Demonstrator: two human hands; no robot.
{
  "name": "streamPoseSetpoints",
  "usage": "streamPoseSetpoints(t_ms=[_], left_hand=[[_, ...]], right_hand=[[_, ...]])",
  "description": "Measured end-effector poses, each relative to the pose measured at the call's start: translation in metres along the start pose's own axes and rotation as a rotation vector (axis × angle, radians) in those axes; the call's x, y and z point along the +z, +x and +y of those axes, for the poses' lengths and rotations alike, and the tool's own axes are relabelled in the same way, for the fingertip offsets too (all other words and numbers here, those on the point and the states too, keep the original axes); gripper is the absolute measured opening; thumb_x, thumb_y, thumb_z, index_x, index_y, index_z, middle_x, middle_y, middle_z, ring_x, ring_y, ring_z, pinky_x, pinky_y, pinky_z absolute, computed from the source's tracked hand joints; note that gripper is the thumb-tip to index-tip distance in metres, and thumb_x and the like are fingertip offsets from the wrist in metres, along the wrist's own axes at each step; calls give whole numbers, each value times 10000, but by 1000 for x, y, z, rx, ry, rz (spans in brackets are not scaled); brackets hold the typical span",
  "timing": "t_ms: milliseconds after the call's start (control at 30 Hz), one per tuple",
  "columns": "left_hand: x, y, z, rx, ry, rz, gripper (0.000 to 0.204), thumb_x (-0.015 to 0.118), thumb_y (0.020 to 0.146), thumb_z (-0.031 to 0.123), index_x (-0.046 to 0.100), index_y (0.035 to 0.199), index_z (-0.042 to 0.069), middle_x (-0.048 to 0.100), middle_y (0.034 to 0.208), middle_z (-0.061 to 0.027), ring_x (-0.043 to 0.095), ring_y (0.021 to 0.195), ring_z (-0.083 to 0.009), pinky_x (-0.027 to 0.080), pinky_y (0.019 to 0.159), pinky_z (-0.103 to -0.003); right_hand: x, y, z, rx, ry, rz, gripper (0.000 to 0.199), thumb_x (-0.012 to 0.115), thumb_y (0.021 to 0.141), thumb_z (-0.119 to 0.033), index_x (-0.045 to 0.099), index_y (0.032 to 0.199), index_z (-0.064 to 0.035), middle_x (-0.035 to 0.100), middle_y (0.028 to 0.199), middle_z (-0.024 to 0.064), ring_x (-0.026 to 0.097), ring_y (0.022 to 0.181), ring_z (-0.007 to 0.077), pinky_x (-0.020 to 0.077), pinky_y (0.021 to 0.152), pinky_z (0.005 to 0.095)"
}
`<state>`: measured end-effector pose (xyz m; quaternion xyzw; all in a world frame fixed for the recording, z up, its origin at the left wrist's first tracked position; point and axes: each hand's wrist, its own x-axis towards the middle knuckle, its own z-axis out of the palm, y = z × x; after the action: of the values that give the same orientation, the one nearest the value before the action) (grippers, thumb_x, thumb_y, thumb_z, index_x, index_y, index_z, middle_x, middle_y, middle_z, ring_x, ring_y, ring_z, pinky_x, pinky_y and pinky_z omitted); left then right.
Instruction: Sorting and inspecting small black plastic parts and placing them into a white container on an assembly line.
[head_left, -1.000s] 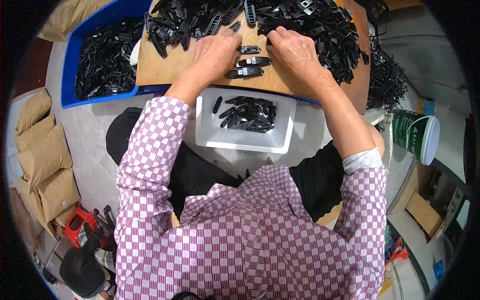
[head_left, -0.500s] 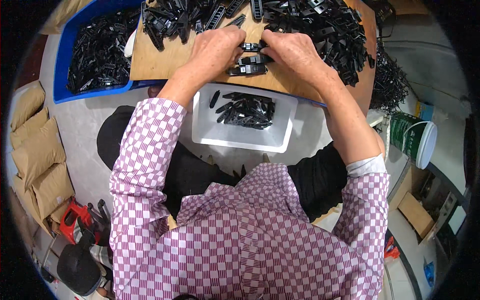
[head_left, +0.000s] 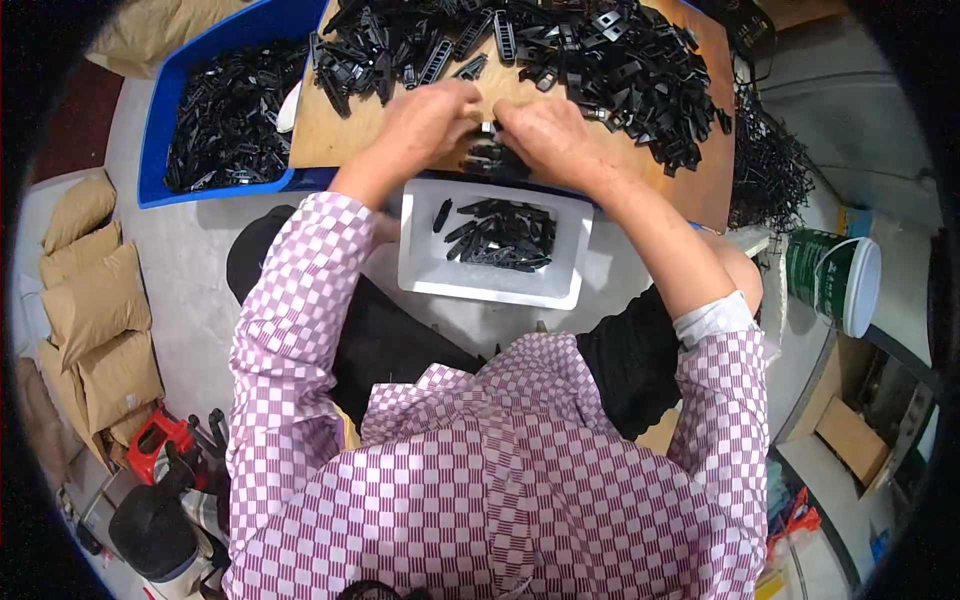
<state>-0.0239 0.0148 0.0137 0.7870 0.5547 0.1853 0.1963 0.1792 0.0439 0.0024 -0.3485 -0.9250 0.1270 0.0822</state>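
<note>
Over the front edge of the wooden board [head_left: 330, 145], my two hands face each other with fingers curled in. My left hand [head_left: 425, 128] is closed at the left end of a small black plastic part [head_left: 488, 128], and my right hand [head_left: 548, 138] is closed at its right end. Motion blur and my fingers hide most of that part. Just below it, more black plastic parts [head_left: 490, 160] lie in a row at the board's edge, also smeared. Heaps of loose black plastic pieces [head_left: 640, 95] cover the far side of the board.
Below the board's edge is a white bin [head_left: 490, 297] holding several black parts. A blue bin [head_left: 152, 165] full of black pieces stands at the left. Far right are a tangle of thin black pieces [head_left: 770, 165] and a green bucket [head_left: 815, 270]. Brown sacks [head_left: 95, 305] are stacked at left.
The view has shifted a little, so the board and bins sit differently in it. Both hands are slightly nearer the board's front edge, and the parts between them are now blurred.
</note>
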Motion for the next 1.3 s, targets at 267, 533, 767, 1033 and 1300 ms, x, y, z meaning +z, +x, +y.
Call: streamPoseSetpoints(t_ms=[267,533,767,1033,1300], left_hand=[[-30,-37,-51,-231,228,90,272,684,858,206,617,1046,21,668,869,-180,665,801,-332,519,719,-413],[-14,-33,-25,-220,45,-66,284,691,841,194,601,1048,21,661,893,-183,659,863,-352,510,737,-443],[11,-10,-10,-46,155,31,194,667,837,153,594,958,20,657,914,-173,658,889,-356,521,748,-453],[21,1,16,21,236,6,183,670,850,163,562,946,52,631,948,-133,642,892,-350,510,735,-458],[19,-6,15,29,190,36,180,679,841,161,606,951,37,641,962,-135,668,896,-329,530,748,-448]], right_hand=[[-23,-32,2,-47,102,3,172,648,859,-196,613,910,-35,659,888,168,677,844,335,546,710,456],[-14,-4,53,0,-491,257,166,629,812,-128,579,968,-101,561,914,64,630,903,231,549,678,357],[-9,3,58,4,-518,160,142,620,793,-102,586,931,-102,558,916,58,619,914,219,552,685,349],[-6,-3,48,60,127,284,181,643,823,-44,602,998,-45,592,943,75,627,821,258,538,710,320],[8,-21,28,175,591,318,256,667,826,-58,626,1078,-43,596,897,109,612,846,289,511,744,339]])
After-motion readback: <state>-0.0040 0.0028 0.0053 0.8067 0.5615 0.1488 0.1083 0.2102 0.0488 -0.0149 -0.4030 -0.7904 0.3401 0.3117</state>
